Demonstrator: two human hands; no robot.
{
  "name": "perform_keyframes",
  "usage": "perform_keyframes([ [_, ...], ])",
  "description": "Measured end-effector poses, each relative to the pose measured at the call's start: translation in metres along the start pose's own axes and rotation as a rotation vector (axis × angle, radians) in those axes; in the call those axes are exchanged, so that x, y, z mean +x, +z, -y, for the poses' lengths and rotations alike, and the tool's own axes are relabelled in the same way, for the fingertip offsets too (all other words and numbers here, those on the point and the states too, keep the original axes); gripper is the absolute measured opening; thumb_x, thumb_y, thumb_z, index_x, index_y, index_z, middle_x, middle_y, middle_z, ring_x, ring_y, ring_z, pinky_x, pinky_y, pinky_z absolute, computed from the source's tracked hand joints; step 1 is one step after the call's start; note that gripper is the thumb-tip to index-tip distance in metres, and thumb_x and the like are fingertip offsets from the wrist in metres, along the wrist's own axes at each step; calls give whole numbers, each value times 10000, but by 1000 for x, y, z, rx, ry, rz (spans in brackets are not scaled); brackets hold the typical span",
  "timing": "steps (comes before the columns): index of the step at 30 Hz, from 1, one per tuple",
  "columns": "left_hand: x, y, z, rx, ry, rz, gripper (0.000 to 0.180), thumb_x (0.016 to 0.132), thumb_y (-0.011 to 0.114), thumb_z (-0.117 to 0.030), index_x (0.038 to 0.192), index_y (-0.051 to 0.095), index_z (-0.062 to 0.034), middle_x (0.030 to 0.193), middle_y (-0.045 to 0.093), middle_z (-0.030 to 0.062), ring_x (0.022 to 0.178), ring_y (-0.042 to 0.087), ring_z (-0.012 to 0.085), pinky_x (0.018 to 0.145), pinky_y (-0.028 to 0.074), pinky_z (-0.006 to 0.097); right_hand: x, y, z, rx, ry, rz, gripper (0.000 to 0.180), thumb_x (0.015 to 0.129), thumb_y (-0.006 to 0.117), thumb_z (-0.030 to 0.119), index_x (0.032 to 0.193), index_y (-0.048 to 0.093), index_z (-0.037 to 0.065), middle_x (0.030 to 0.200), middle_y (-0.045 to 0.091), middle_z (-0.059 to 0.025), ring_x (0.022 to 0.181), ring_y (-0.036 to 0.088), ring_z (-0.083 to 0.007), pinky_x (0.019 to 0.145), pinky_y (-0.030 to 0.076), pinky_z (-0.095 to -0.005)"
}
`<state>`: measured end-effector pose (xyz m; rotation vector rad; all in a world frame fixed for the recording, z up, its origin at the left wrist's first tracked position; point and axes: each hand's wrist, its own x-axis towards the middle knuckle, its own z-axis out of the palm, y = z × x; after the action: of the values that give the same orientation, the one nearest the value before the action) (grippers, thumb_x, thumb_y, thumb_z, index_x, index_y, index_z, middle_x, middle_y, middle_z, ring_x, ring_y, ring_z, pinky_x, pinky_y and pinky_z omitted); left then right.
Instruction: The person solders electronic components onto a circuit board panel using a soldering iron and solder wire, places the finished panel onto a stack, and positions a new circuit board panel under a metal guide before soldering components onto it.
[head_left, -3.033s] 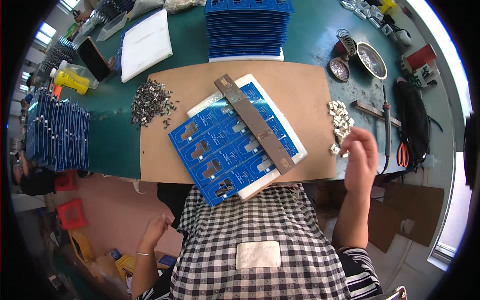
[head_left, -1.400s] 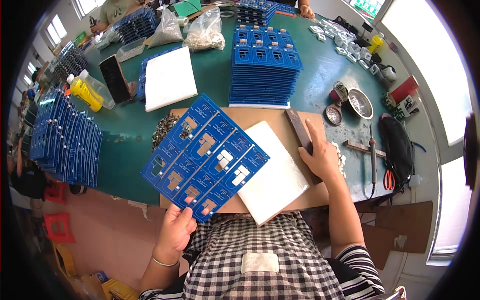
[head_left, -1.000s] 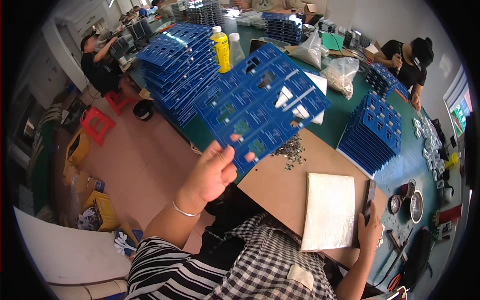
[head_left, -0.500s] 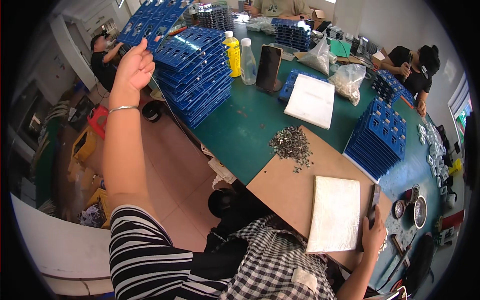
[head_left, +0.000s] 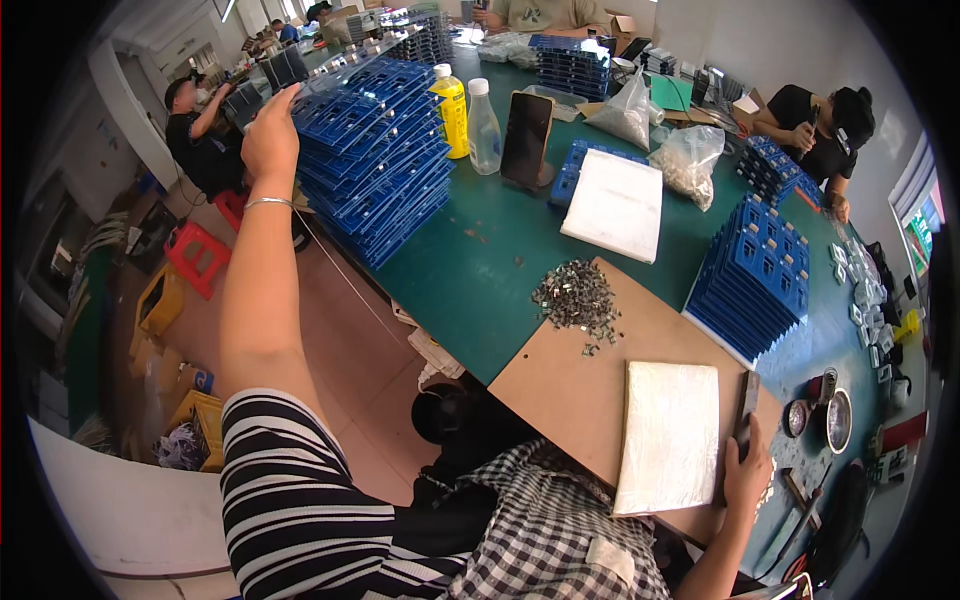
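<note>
My left hand (head_left: 272, 140) is raised at the left edge of a tall, uneven stack of blue circuit boards (head_left: 375, 160). Its fingers are closed at the edge of a blue board panel (head_left: 345, 72), seen almost edge-on just over the stack, with small metal parts along it. My fingertips are partly hidden there. On the right, my right hand (head_left: 748, 475) closes around the lower end of a dark flat bar (head_left: 749, 395). That bar lies beside a whitish wrapped pad (head_left: 668, 435) on a brown board (head_left: 560, 380).
Small metal parts (head_left: 578, 300) form a pile on the brown board. Beyond are a white slab (head_left: 615, 203), a phone (head_left: 526, 140), a yellow bottle (head_left: 452, 110) and a clear bottle (head_left: 484, 130). More blue boards (head_left: 750, 275) stand right, near a metal bowl (head_left: 839, 420). A co-worker (head_left: 825, 140) sits far right.
The blue panel in my left hand has tipped from facing me to nearly edge-on over the stack. The view has shifted slightly; my right hand stays on the bar.
</note>
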<state>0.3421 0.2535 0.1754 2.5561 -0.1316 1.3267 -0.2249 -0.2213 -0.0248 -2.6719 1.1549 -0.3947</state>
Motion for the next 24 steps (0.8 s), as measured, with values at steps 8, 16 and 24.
perform_keyframes([
  [8,-9,14,24,91,170,134,573,945,451,-41,1368,542,-416,1451,531,-53,1109,648,300,904,551,415,0,4,-4,-3,-55,-41,579,874,659,196,1429,505,133,1170,664,-203,1020,617,-413,907,461,-469],
  [16,-11,11,29,-15,111,155,616,970,418,-64,1513,359,-350,1479,507,27,1124,636,341,889,540,438,1,3,-6,12,-35,-7,562,883,653,195,1422,511,126,1234,652,-187,1054,613,-414,930,457,-465],
  [24,-58,-79,7,-1402,-433,-248,335,1091,362,-257,1350,478,-76,950,619,64,621,460,93,593,409,237,1,-3,-1,-13,-6,-5,540,904,645,224,1416,516,115,1208,640,-202,1075,603,-410,918,471,-470],
])
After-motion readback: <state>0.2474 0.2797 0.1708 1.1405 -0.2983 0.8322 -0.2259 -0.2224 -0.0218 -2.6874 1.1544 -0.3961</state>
